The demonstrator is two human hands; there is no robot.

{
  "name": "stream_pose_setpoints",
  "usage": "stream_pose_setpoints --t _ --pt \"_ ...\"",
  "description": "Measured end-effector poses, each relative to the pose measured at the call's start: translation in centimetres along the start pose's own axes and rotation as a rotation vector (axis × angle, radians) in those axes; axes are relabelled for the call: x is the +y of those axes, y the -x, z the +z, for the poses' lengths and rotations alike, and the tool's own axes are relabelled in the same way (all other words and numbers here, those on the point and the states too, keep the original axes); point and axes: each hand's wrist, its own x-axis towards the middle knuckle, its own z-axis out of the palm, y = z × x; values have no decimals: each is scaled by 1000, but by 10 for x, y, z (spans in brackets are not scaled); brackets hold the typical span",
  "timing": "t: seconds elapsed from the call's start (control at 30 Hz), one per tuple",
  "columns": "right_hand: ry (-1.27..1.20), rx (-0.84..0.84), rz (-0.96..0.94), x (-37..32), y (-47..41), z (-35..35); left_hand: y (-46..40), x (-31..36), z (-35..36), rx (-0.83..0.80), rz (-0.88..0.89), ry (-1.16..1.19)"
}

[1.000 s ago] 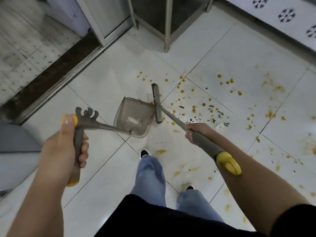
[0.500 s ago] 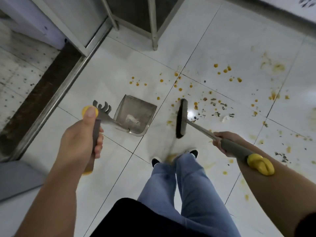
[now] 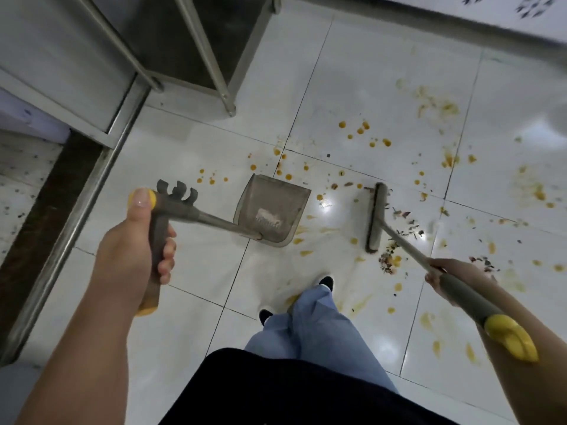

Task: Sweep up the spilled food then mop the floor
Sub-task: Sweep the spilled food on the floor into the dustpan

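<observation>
Your left hand [image 3: 132, 246] is wrapped around the grey handle of the long-handled dustpan [image 3: 271, 210], thumb pressed on its yellow cap, with the comb-like teeth of the handle sticking up just beyond your thumb. The dustpan's translucent grey scoop sits on the white tiled floor [image 3: 190, 148], mouth facing away from you, with a pale smear on its inner wall.

Your right hand [image 3: 445, 273] grips the broom [image 3: 376, 217] where the thin metal shaft meets the thicker grey grip; the yellow end of the grip lies against your forearm. The broom head rests on the floor to the right of the dustpan, apart from it, with a stretch of bare tile and a bright light reflection between them.

The spilled food [image 3: 395, 237] lies mostly on the far side of the broom from the dustpan: dark shreds and crumbs just right of the broom head and near your right hand, with orange drops and smears scattered beyond the dustpan and farther right of the broom. A few orange streaks lie between the dustpan and the broom head.

Beyond the dustpan, the legs of a stainless steel frame [image 3: 225, 96] stand on the floor. Your blue trouser legs and dark shoes are just behind the dustpan, nearer to you.
</observation>
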Motion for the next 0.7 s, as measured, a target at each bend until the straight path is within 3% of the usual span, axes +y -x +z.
stream_pose_setpoints --t 0.17,0.37,0.5,0.6,0.7 --pt "-106 -268 -41 -18 6 19 -10 23 27 -18 -6 36" --pt "-297 -445 73 -51 -6 78 -22 42 39 -53 -4 16" --pt "-368 -364 39 -65 -18 87 -42 57 43 -56 60 -47" --pt "-572 -342 43 -63 -23 63 -67 73 43 -81 68 -87" --pt "-608 -210 12 -55 -26 43 -85 88 41 -118 83 -162"
